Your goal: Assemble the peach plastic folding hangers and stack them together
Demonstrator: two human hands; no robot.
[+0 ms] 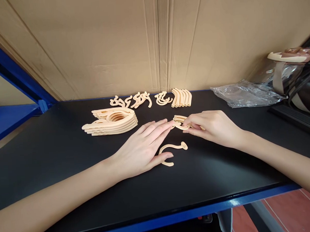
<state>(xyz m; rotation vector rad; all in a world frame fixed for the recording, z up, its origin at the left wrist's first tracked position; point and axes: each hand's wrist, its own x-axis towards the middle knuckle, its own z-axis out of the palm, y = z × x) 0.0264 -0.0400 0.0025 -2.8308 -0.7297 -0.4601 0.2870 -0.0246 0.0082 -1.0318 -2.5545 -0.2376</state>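
Observation:
My left hand lies over the table with its fingers stretched out, and its fingertips touch the edge of a small group of beige curved pieces. Its thumb rests at a single beige plastic hanger hook with a round flared end. The bent fingers of my right hand close on a beige curved plastic piece, partly hidden by them. Just behind it lie more curved pieces. To the left of my left hand sits a stack of beige hanger parts.
At the back of the black table lie loose hooks in small piles and a row of curved arm pieces. A clear plastic bag is at the back right, beside dark equipment. Cardboard stands behind the table.

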